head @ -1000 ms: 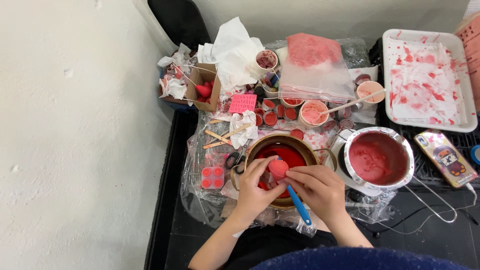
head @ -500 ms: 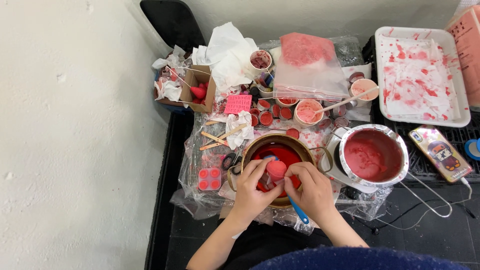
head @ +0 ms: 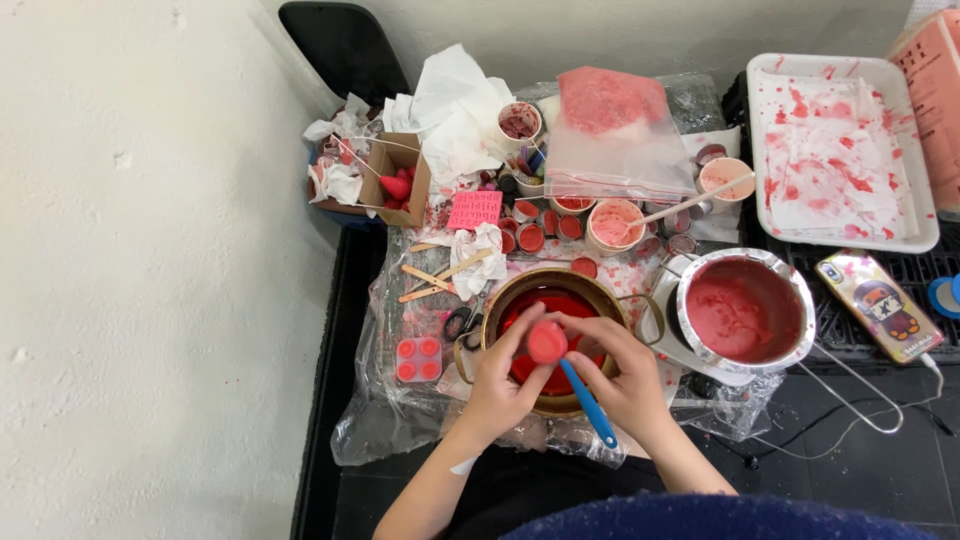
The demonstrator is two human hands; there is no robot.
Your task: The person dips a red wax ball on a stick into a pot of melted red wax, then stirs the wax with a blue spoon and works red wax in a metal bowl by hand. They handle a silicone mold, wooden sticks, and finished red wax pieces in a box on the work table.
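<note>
A low black table [head: 330, 330] carries everything, its middle covered by a crumpled clear plastic sheet [head: 395, 420] spotted with red; on that sheet stand a brown bowl [head: 520, 285] of red liquid, a steel pot [head: 745, 305] of thick pink-red paste on a white base, a small clear mould [head: 418, 359] with four red rounds, wooden sticks [head: 440, 275], and a cluster of little red-filled cups [head: 545, 230]; further back lie crumpled white paper [head: 455, 110], a small cardboard box [head: 395, 180] and a clear bag [head: 615, 135] of pink crumbs; to the right — off the sheet — sit a white tray [head: 845, 70] lined with red-stained paper and a phone [head: 880, 305].
</note>
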